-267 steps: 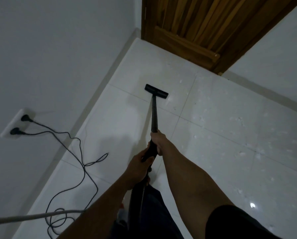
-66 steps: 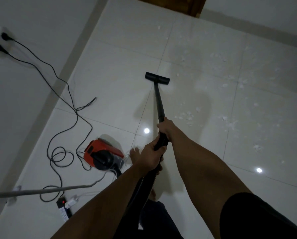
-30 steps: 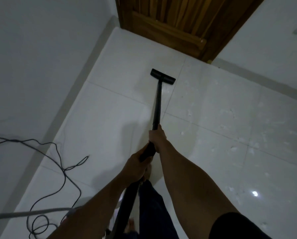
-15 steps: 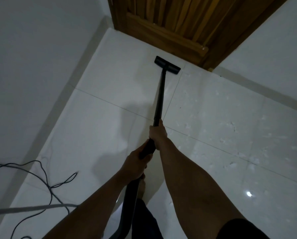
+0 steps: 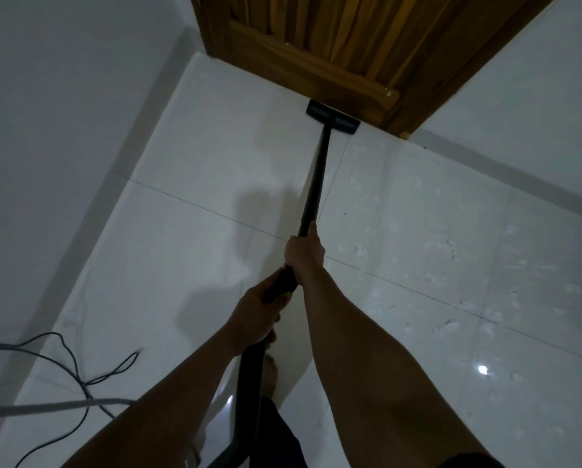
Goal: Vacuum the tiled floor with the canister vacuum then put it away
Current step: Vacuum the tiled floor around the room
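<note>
Both hands are on the vacuum here. The right hand (image 5: 305, 253) is the front one, fingers wrapped tight round the black wand (image 5: 315, 184), with the thumb lying along the top of it. The left hand (image 5: 254, 315) sits just behind, clamped round the thicker grip end where the wand meets the hose (image 5: 249, 383). The hands are near each other but not touching, and a short bit of black grip shows between them. The hose drops from the left hand down between the arms and out the bottom of the shot.

The wand runs away from the person to the nozzle (image 5: 331, 121), which is flat on the white tiled floor (image 5: 181, 265), right up at the bottom edge of the wooden door (image 5: 333, 45). Can't tell if it's actually touching the wood.

The tiles to the right of the wand are dotted with little white specks (image 5: 362, 253). A bare foot (image 5: 271, 369) peeks out just beside the hose, below the left hand. Bottom left, a thin dark cable (image 5: 77, 369) loops over the floor by the grey wall (image 5: 63, 130), and a pale grey cord (image 5: 46, 407) crosses it. A bright light spot (image 5: 482, 369) reflects off a tile on the right.
</note>
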`<state>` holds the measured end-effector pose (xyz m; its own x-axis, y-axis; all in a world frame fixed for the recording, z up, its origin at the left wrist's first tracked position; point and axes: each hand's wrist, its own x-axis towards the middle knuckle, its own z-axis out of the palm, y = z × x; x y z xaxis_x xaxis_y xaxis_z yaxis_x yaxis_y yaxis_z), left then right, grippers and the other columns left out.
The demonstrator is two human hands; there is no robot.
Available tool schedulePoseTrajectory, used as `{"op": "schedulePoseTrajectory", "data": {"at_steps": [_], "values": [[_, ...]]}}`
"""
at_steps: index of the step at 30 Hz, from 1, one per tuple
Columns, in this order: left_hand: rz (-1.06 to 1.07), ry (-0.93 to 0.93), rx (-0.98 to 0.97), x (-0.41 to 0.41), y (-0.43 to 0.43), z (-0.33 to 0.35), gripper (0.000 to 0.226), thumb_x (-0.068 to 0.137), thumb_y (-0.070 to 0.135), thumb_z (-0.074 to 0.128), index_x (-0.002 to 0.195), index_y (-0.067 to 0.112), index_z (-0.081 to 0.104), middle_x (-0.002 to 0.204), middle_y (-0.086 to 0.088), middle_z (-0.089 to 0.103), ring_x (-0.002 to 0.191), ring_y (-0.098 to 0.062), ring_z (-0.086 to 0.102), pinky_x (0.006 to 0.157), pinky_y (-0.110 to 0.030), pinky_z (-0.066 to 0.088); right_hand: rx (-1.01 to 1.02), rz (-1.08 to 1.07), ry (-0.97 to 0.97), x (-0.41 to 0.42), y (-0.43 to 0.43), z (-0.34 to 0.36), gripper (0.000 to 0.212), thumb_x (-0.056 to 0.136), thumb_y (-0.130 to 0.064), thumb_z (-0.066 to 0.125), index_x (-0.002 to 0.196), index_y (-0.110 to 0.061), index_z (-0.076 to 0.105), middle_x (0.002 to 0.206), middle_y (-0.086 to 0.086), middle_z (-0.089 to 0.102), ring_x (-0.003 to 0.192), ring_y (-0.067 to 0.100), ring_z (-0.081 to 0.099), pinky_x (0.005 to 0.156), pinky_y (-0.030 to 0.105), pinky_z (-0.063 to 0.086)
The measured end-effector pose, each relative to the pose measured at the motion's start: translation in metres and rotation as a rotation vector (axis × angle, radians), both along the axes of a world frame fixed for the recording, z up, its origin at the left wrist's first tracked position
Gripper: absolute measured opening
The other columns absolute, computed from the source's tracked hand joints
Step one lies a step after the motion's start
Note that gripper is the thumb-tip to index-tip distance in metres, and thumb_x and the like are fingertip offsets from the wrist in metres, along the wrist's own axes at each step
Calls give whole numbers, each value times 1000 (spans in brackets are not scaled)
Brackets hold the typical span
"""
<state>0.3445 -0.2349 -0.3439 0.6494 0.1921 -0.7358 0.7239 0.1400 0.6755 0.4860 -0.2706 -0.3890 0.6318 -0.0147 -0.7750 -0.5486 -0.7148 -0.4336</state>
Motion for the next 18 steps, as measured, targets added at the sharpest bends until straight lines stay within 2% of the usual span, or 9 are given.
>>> {"op": "schedulePoseTrajectory", "data": {"at_steps": [2,8,12,16,18], "values": [[-11,0,-23,-2,0,-1,47,103,29,52,146,43,42,71,-10,56,46,-21,53,48,-31,50,-8,-9,4,-2,-5,1,64,103,-23,44,159,-34,15,139,7,56,59,5,42,45,20,30],[-53,3,-14,18,-1,-5,50,102,30,53,146,46,38,69,-9,56,47,-22,54,49,-31,52,-8,-43,28,18,-11,2,66,102,-21,44,159,-34,13,135,8,57,58,6,47,40,20,33],[-76,37,-6,23,-12,-11,52,102,31,52,148,47,35,72,-9,57,49,-21,55,52,-33,55,-13,-8,36,22,-20,-3,71,99,-17,46,159,-34,12,137,10,56,66,11,50,48,23,37],[-79,23,21,26,-23,-11,52,103,28,51,148,47,33,68,-4,57,50,-16,55,57,-35,56,-27,7,29,23,-25,-6,72,98,-17,46,159,-36,11,136,11,56,83,20,55,69,29,48],[-74,-4,38,27,-23,-10,53,103,26,51,148,46,33,66,1,57,49,-12,54,57,-34,54,-19,-2,21,24,-24,-3,72,98,-18,47,159,-36,13,136,12,56,83,21,58,69,29,50]]}}
